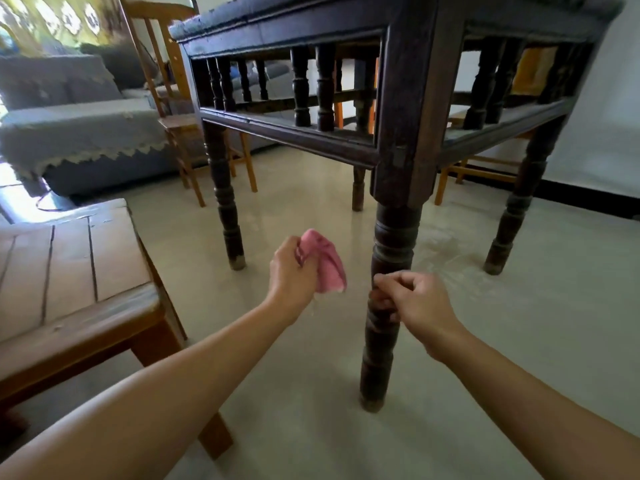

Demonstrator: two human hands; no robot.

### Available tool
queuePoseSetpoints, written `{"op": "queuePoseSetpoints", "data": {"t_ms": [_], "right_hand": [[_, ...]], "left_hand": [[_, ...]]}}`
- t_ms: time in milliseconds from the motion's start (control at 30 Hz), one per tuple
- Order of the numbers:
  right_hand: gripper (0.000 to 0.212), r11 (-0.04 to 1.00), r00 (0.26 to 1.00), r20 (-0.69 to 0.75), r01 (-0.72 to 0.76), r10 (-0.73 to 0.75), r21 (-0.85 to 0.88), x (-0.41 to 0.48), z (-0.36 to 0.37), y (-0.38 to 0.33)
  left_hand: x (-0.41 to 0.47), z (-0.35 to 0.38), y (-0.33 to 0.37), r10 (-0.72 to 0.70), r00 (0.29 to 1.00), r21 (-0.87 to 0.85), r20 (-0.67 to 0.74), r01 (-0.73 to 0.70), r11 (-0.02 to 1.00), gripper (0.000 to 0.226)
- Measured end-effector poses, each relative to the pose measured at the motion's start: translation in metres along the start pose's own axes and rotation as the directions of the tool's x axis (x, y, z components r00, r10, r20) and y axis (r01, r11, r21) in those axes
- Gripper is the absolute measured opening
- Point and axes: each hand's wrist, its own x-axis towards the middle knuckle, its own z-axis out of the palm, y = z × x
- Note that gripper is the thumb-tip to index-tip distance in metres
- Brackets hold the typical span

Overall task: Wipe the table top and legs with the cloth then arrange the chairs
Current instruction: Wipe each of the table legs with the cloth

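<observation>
I look from low down at a dark wooden table (311,26) with turned legs and a spindle rail. Its nearest leg (384,258) stands right in front of me. My left hand (294,271) grips a bunched pink cloth (327,263), held in the air just left of that leg. My right hand (412,303) has its fingers curled round the lower part of the nearest leg. A light wooden chair (173,109) stands beyond the table on the left, and another chair (481,168) shows behind the table on the right.
A low wooden stool or bench (69,271) stands close on my left. A grey sofa (69,133) with a lace-edged cover sits at the back left. The pale floor (311,393) looks wet near the right legs. A white wall with a black skirting runs at the right.
</observation>
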Motion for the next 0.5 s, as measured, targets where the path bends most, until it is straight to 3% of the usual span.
{"op": "queuePoseSetpoints", "data": {"t_ms": [100, 167, 233, 267, 300, 333, 367, 400, 433, 467, 500], "right_hand": [[0.024, 0.945, 0.928, -0.196, 0.291, -0.316, -0.146, 0.01, -0.025, -0.03], [0.028, 0.918, 0.877, -0.271, 0.369, -0.396, -0.146, 0.024, -0.043, -0.051], [0.03, 0.909, 0.857, -0.305, 0.405, -0.415, -0.099, 0.036, -0.056, -0.066], [0.03, 0.91, 0.857, -0.314, 0.409, -0.409, -0.071, 0.041, -0.06, -0.067], [0.029, 0.914, 0.863, -0.314, 0.401, -0.396, -0.051, 0.044, -0.063, -0.064], [0.029, 0.92, 0.872, -0.304, 0.39, -0.384, -0.042, 0.046, -0.065, -0.058], [0.028, 0.925, 0.881, -0.29, 0.378, -0.373, -0.042, 0.047, -0.066, -0.051], [0.028, 0.93, 0.889, -0.277, 0.364, -0.363, -0.05, 0.048, -0.065, -0.043], [0.029, 0.935, 0.896, -0.272, 0.349, -0.352, -0.06, 0.049, -0.063, -0.037], [0.03, 0.942, 0.9, -0.278, 0.331, -0.335, -0.061, 0.05, -0.061, -0.034], [0.031, 0.948, 0.903, -0.293, 0.315, -0.313, -0.042, 0.051, -0.058, -0.032]], "left_hand": [[0.014, 0.02, 0.031, 0.102, 0.993, -0.029, -0.059, -0.104, 0.994, 0.02], [0.008, 0.044, 0.047, 0.229, 0.972, -0.053, -0.046, -0.231, 0.972, 0.023], [-0.017, 0.06, 0.048, 0.405, 0.914, 0.04, -0.027, -0.404, 0.914, 0.016], [-0.032, 0.061, 0.039, 0.536, 0.844, 0.12, 0.001, -0.532, 0.838, 0.015], [-0.048, 0.057, 0.028, 0.683, 0.725, 0.198, 0.089, -0.685, 0.702, 0.016], [-0.06, 0.051, 0.012, 0.81, 0.536, 0.258, 0.239, -0.839, 0.479, 0.018], [-0.071, 0.044, -0.002, 0.85, 0.361, 0.275, 0.385, -0.923, 0.268, 0.019], [-0.074, 0.039, -0.014, 0.839, 0.28, 0.276, 0.467, -0.947, 0.163, 0.019], [-0.073, 0.037, -0.018, 0.827, 0.309, 0.265, 0.47, -0.943, 0.202, 0.017], [-0.066, 0.037, -0.015, 0.814, 0.42, 0.254, 0.401, -0.905, 0.342, 0.013], [-0.059, 0.038, -0.006, 0.755, 0.584, 0.224, 0.299, -0.812, 0.54, 0.011]]}}
